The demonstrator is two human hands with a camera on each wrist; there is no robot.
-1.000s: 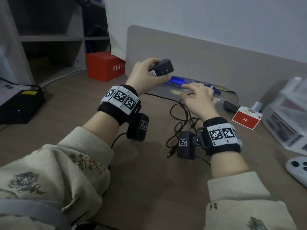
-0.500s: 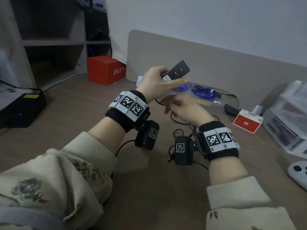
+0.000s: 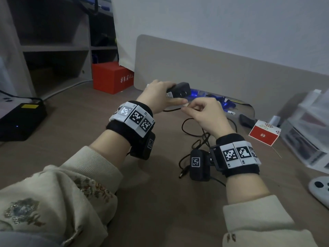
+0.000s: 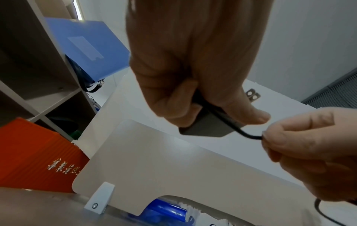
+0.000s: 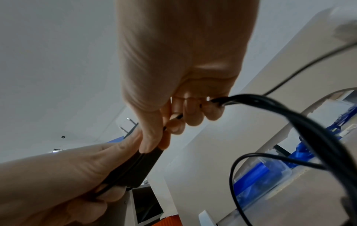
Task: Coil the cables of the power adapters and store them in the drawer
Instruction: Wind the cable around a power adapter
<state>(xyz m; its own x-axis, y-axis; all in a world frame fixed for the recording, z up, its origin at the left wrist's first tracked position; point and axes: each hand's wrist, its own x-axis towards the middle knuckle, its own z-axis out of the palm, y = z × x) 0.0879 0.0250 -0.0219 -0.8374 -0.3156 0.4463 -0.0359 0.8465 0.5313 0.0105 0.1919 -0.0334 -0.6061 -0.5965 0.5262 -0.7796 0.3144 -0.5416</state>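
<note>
Two hands share one black power adapter above the table.

The left hand wraps its curled fingers around the adapter's body, prongs facing away from the palm. The right hand, just beside it, pinches the adapter's cable between thumb and forefinger close to the body; the remaining cable hangs down and lies in loose loops on the table.

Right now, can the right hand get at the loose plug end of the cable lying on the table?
Probably yes, but not at once. The plug end lies bare on the table beside the right wrist, with nothing over it. But the right hand is busy pinching the cable near the adapter, so it must let go first.
</note>
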